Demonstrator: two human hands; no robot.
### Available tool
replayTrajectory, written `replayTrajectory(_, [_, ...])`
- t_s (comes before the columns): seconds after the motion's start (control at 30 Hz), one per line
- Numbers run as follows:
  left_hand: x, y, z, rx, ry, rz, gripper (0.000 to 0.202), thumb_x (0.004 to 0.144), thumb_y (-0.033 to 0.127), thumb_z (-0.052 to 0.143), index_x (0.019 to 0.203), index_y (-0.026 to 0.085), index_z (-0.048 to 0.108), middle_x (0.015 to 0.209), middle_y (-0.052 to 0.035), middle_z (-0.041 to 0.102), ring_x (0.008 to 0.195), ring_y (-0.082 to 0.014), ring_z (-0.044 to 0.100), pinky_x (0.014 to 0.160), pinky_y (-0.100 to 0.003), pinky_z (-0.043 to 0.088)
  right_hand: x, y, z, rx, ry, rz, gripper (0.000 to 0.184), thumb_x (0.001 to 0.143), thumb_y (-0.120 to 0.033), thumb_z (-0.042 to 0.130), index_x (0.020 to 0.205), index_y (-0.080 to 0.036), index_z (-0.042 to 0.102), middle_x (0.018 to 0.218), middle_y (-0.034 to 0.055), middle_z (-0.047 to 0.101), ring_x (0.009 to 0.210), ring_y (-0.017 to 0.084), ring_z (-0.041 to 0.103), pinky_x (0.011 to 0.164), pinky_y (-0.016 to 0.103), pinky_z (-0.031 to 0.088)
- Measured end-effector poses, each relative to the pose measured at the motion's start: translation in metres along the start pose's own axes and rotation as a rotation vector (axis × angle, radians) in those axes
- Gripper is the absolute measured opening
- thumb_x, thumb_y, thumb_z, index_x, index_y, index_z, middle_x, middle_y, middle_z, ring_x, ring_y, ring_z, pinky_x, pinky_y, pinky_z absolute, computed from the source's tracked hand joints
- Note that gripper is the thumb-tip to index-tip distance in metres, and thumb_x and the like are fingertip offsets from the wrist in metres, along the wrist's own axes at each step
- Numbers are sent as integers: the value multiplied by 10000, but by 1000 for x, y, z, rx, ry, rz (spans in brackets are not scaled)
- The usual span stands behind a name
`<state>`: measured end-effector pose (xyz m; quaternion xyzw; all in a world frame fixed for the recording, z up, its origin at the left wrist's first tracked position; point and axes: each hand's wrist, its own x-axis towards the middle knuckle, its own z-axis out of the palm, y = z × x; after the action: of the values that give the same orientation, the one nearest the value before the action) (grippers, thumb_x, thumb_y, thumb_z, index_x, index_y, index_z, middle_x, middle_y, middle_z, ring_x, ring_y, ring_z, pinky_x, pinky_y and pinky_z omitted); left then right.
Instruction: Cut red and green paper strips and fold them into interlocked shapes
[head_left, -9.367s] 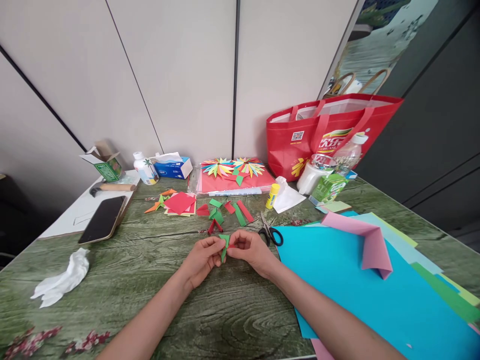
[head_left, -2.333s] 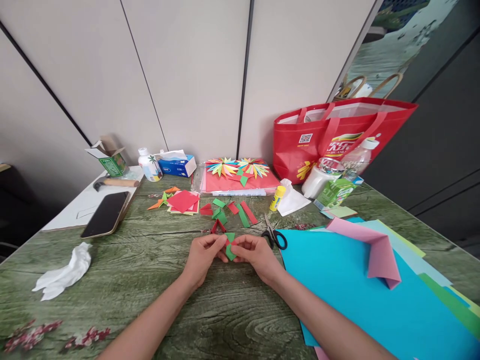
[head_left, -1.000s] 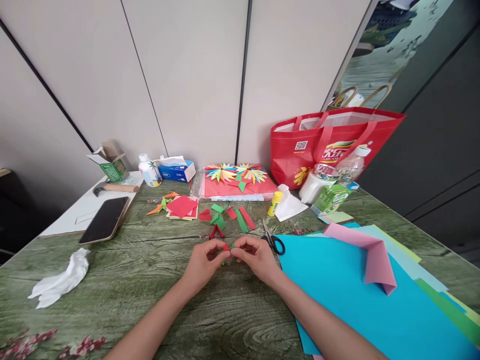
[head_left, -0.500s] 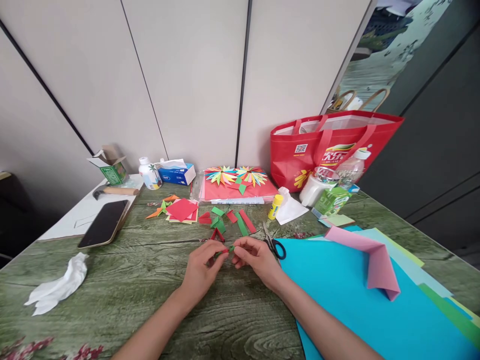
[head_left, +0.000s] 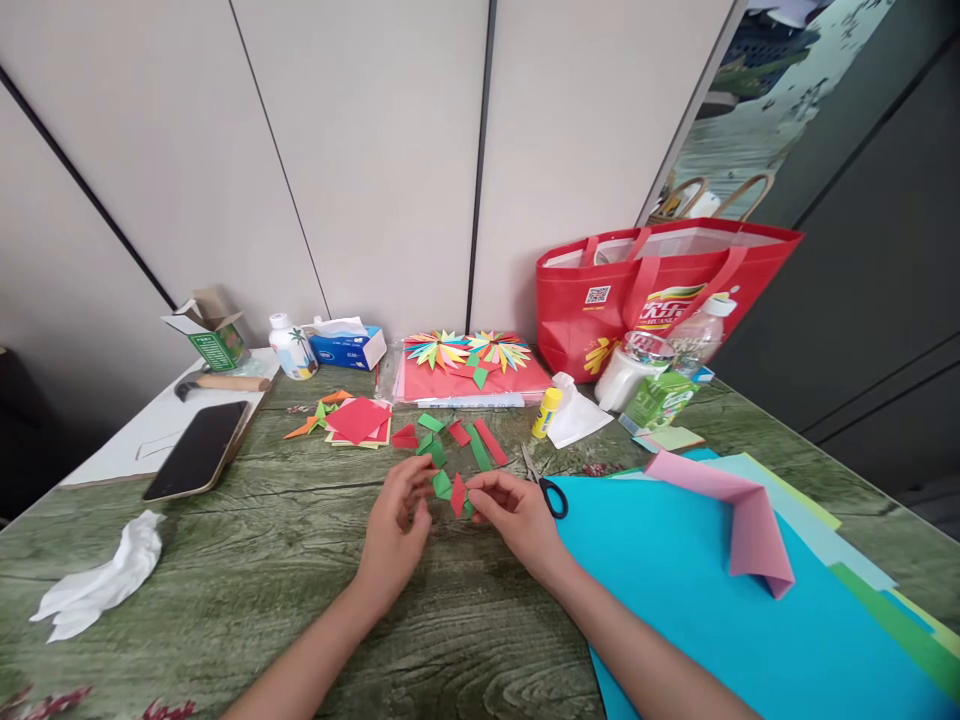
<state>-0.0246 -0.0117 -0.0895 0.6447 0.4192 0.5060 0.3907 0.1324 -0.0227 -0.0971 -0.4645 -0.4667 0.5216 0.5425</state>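
Between thumb and fingers of my right hand [head_left: 514,510] is a small folded paper piece [head_left: 457,495] in red and green, its facets turned toward me. My left hand [head_left: 396,525] is beside its left end with thumb and fingers apart; whether a fingertip touches the paper I cannot tell. Just beyond the hands lie small green folded papers [head_left: 433,449], red folded papers [head_left: 405,437], a green strip [head_left: 478,448] and a red strip [head_left: 490,442]. Black-handled scissors [head_left: 553,498] rest by my right hand, partly on a blue sheet [head_left: 660,560].
A yellow glue stick [head_left: 547,413] stands near a white tissue [head_left: 577,420]. Stacked red paper squares [head_left: 360,421] lie left of the scraps. Farther back are paper pinwheel shapes [head_left: 437,350] on a red pack and a red bag [head_left: 577,320]. A phone [head_left: 199,450] lies left.
My left fingers have opened away from the paper piece, which my right hand now holds alone, showing more of its red and green faces. The view has shifted slightly.
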Motion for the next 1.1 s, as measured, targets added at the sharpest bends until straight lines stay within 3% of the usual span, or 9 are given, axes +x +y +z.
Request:
replayTrajectory(0.1, [3, 3, 1, -168, -77, -278, 340, 763, 269, 525, 1088, 166, 518, 792, -44, 639, 615, -145, 602, 629, -285, 490, -1, 0, 1, -17, 5, -17, 205, 662, -385, 649, 731, -192, 641, 681, 14, 628, 579, 145, 562, 522, 271, 503])
replayTrajectory(0.2, [3, 6, 2, -287, -181, -400, 284, 729, 360, 589, 879, 118, 594, 618, -32, 625, 529, -139, 568, 555, -270, 473, -2, 1, 2, -7, -12, -16, 192, 674, -368, 642, 749, -192, 635, 664, 13, 621, 542, 141, 558, 503, 276, 503])
replayTrajectory(0.33, [1, 8, 4, -448, -248, -398, 356, 736, 457, 557, 787, 109, 616, 679, -87, 652, 618, -178, 606, 579, -299, 489, -3, 4, 2, -11, 16, -27, 181, 655, -334, 661, 764, -193, 631, 706, 17, 627, 574, 147, 574, 538, 279, 504])
replayTrajectory(0.47, [-1, 8, 6, -363, -222, -430, 223, 675, 324, 665, 751, 117, 629, 620, -47, 649, 548, -143, 589, 570, -276, 499, -4, 6, 2, -31, -44, -20, 189, 651, -285, 664, 810, -191, 627, 680, 8, 624, 591, 145, 574, 562, 272, 492])
replayTrajectory(0.7, [-4, 4, 7, -440, -183, -547, 207, 648, 288, 689, 753, 114, 655, 670, -56, 671, 626, -168, 625, 614, -302, 531, -5, 6, 5, -85, -50, -37, 110, 670, -256, 633, 747, -182, 658, 693, 23, 641, 584, 146, 564, 550, 267, 472])
replayTrajectory(0.9, [-4, 4, 8, -444, -224, -485, 159, 701, 263, 647, 723, 106, 660, 595, -47, 641, 552, -116, 563, 478, -195, 448, -7, 8, 4, -64, -82, -47, 191, 690, -231, 621, 871, -204, 678, 612, -9, 580, 505, 114, 514, 492, 242, 436])
replayTrajectory(1.1, [-3, 2, 9, -459, -236, -493, 162, 691, 260, 653, 668, 99, 660, 588, -54, 631, 529, -105, 527, 448, -186, 394, -6, 9, 3, -51, -92, -90, 184, 697, -217, 616, 856, -213, 710, 617, -9, 554, 503, 104, 509, 489, 241, 431])
